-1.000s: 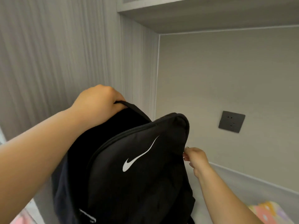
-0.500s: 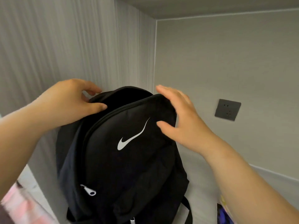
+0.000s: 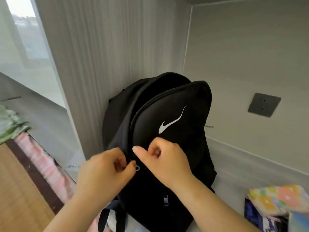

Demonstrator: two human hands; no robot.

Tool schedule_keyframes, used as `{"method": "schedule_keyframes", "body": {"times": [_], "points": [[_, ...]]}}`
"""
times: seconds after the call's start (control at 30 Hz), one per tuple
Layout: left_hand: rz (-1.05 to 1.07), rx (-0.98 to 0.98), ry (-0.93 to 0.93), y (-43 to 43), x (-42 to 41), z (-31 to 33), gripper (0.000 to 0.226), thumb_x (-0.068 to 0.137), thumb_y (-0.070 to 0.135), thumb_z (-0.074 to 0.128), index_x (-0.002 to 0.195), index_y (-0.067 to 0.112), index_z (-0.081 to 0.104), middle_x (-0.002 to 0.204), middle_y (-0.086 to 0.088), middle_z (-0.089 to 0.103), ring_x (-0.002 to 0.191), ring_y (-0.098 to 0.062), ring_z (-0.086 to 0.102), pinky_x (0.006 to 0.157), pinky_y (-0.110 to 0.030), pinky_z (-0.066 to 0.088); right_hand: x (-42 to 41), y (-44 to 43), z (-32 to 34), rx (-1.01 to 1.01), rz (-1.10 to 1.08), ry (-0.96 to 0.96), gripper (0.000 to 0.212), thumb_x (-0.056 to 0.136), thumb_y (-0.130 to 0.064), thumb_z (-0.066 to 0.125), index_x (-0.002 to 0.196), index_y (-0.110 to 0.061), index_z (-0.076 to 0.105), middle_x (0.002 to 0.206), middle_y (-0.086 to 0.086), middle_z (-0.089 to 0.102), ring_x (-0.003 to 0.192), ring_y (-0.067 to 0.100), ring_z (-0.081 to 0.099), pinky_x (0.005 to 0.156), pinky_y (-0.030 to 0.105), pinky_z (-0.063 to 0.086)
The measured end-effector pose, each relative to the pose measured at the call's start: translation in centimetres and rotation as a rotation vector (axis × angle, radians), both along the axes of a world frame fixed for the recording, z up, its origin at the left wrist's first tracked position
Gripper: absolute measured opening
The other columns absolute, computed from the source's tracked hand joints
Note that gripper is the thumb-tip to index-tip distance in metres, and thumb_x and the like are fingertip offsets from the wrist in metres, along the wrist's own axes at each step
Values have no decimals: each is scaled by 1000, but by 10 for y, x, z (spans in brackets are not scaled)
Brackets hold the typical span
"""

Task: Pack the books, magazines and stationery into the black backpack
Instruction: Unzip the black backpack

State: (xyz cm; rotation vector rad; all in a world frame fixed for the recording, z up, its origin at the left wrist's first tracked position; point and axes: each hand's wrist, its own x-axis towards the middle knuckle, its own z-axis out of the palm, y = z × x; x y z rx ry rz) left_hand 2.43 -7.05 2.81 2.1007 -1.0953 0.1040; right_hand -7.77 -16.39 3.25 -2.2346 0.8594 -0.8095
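While the right hand (image 3: 164, 160) curls loosely, left fingers (image 3: 128, 167) pinch the backpack (image 3: 167, 114) zipper pull (image 3: 137, 168).

I've dropped both hands from the top of the backpack (image 3: 167, 131) to its 7 o'clock edge; left hand (image 3: 107, 171) pinches the zipper pull (image 3: 137, 168), right hand (image 3: 163, 161) fisted beside it.

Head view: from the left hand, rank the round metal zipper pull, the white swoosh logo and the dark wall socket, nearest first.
1. Round metal zipper pull: at the fingertips of the left hand, on the black backpack.
2. White swoosh logo: above and to the right, on the backpack's front.
3. Dark wall socket: far right, on the back wall.
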Motion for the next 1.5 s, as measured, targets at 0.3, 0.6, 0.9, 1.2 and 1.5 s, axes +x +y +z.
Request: {"method": "schedule_keyframes", "body": {"times": [0.3,0.6,0.9,1.2,1.5], "points": [[57,84,-108,-17,-1,-9,55,70,57,61,51,21,24,48,6,37,43,-8,33,43,-23,19,39,-16,32,-180,-165,147,43,89,-30,39,49,-15,36,55,3,51,54,22,49,50,29,37],[-48,10,23,-16,5,-19,31,75,33,60,55,31,36,56,12,46,55,-9,43,49,-12,26,21,-9,19,178,-52,-49,38,85,-18,43,74,12,63,54,-3,62,61,14,62,81,41,53],[-155,-66,513,-4,-1,-37,33,81,25,60,49,19,63,40,5,61,32,-2,50,51,-22,44,17,-4,14,238,-90,-138,35,87,-15,42,74,9,62,51,-4,60,44,0,56,62,24,49],[-64,-96,468,-18,-7,-28,32,82,40,57,56,23,63,60,5,66,58,-19,61,61,-29,48,8,1,4,274,-75,-222,38,86,-14,44,50,-17,57,34,-11,57,41,-4,56,57,15,47],[-272,-188,673,-13,-8,-39,20,81,11,64,62,4,64,54,-11,50,49,-16,41,36,-7,32,8,-4,11,356,-88,-375,36,88,-12,42,55,-8,56,43,-6,59,40,-2,56,49,9,49]]}}
